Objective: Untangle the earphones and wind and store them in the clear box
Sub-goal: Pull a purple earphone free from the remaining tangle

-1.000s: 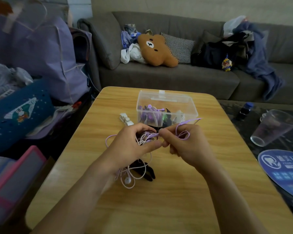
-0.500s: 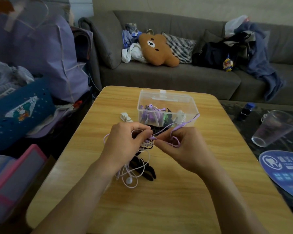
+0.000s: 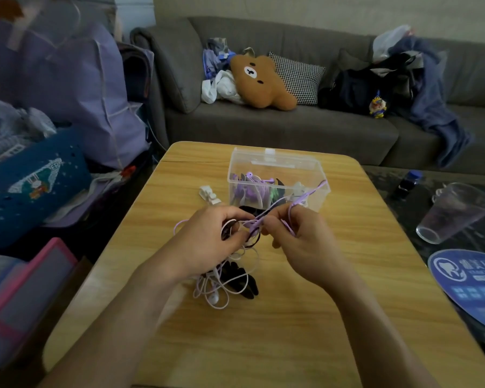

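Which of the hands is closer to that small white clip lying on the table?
Left. The left hand is just in front of the white clip; the right hand sits farther off to the clip's right.

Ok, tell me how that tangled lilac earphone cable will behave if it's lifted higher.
The lilac earphone cable looks floppy: loops sag below the left hand to the table. Probably light, since the right hand holds it with a pinch. The dangling earbud may swing and snag.
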`<state>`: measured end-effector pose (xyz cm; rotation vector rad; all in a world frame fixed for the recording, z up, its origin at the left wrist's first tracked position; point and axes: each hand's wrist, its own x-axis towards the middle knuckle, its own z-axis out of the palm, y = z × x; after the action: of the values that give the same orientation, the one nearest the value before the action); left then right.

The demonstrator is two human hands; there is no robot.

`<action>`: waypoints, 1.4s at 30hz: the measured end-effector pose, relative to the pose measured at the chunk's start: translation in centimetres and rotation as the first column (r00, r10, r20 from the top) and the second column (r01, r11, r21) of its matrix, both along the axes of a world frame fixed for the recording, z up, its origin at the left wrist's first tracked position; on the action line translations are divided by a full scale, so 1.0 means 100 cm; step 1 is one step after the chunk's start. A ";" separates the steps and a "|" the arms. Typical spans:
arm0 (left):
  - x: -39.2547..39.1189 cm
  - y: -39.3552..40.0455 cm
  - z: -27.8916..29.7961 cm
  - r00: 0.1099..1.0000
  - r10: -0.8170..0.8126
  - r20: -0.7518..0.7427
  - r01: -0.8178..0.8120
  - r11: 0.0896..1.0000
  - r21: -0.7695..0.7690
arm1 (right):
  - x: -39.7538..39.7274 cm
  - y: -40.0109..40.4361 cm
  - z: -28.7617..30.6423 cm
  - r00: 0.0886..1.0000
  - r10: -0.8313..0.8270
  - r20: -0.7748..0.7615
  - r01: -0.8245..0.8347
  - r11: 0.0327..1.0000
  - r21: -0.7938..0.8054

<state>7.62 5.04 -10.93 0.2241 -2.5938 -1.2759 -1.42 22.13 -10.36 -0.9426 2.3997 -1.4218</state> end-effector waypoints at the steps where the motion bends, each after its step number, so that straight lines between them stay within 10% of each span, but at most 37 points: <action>1: 0.000 0.000 -0.001 1.000 0.001 -0.001 -0.001 1.000 0.000 | 0.001 -0.002 -0.002 1.000 -0.020 -0.007 0.020 1.000 -0.014; 20: -0.001 -0.009 -0.001 1.000 -0.024 0.011 0.022 0.995 0.097 | -0.004 0.003 0.001 0.985 -0.005 0.170 0.024 0.994 -0.110; 30: -0.001 -0.005 0.000 0.989 -0.147 0.007 0.142 0.966 0.215 | -0.006 -0.001 -0.001 0.657 0.197 0.727 0.110 0.930 -0.351; 42: 0.001 0.000 0.006 0.999 -0.046 -0.027 0.051 0.974 0.220 | -0.007 0.005 0.010 0.571 0.333 0.751 0.143 0.860 -0.490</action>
<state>7.68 5.06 -10.31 0.1862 -2.4510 -1.5758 -2.15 22.67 -9.40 -0.3033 1.2640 -1.9176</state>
